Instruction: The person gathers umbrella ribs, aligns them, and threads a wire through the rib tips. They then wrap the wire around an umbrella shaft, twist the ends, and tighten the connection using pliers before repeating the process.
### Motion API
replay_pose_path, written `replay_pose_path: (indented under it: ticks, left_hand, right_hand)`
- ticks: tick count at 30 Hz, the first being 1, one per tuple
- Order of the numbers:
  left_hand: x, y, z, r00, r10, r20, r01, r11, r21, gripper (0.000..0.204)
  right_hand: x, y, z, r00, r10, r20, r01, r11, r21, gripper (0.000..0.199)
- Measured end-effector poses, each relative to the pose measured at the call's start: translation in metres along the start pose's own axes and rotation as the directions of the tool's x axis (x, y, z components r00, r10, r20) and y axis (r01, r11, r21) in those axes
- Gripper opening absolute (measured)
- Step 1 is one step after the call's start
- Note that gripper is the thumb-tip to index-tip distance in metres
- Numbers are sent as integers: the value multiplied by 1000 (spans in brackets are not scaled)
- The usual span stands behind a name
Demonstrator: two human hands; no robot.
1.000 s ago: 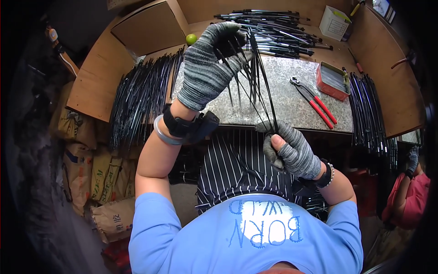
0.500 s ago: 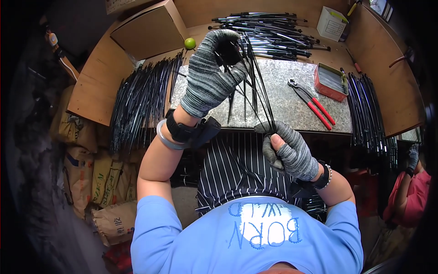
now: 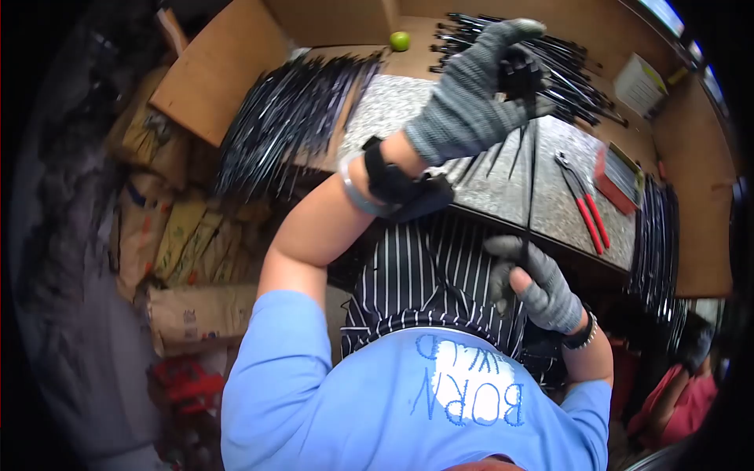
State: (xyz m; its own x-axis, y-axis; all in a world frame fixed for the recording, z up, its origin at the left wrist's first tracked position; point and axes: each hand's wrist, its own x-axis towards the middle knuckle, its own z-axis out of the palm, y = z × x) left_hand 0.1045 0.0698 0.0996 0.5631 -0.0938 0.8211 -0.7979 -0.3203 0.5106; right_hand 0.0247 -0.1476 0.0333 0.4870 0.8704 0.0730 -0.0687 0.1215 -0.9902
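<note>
while knit-gloved left hand [image 3: 471, 102] and right hand [image 3: 534, 282] stretch thin black rods [image 3: 528, 188].

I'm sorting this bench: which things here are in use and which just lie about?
In use: left hand and right hand gripping a bundle of black rods.
Lying about: red-handled pliers, green fruit, rod pile, red tray.

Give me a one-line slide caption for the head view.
Gloved left hand and right hand stretch a bundle of thin black rods above a speckled worktop, red-handled pliers alongside.
</note>
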Motion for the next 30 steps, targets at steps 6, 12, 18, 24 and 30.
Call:
replay_pose_path:
  ticks: [6, 12, 18, 24, 30]
  left_hand:
    - [-13, -6, 10, 993, -91, -75, 74, 975, -211, 72]
    - [-61, -19, 16, 930, 270, -250, -189, 934, 304, 80]
    - [-151, 0, -95, 947, -91, -308, 258, 787, 560, 37]
    - [-219, 35, -190, 369, -805, -465, 457, -279, 845, 31]
    - [-224, 45, -196, 121, -934, -335, 983, 160, -90, 30]
  right_hand:
    - [8, -18, 3, 953, -85, -292, 124, 986, 115, 45]
    - [33, -35, -1, 864, -140, -484, 245, 956, 160, 40]
    - [50, -44, 8, 810, -104, -577, 235, 959, 157, 39]
    - [77, -32, 8, 861, -113, -496, 225, 959, 173, 40]
    - [93, -27, 16, 834, -145, -532, 162, 987, -14, 39]
